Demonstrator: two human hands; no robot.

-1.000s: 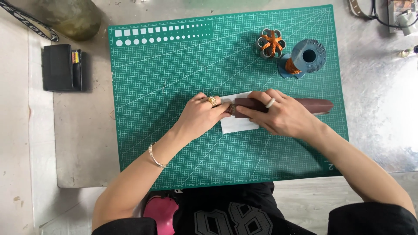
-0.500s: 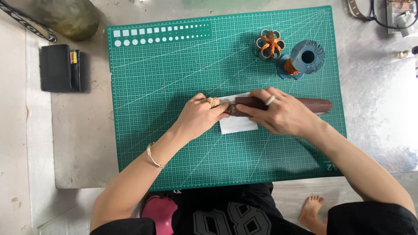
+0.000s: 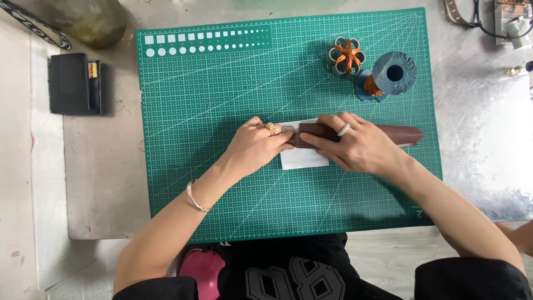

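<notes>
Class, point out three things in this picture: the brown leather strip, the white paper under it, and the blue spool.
Brown leather strip (image 3: 402, 134), head view, bare right end.
White paper (image 3: 302, 158), head view, lower part.
Blue spool (image 3: 394, 72), head view, top rim.

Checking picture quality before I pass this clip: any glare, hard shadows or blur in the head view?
Head view: sharp throughout; soft shadows beside the blue spool and under both hands; mild glare on the metal tabletop at right; the green cutting mat is evenly lit.
</notes>
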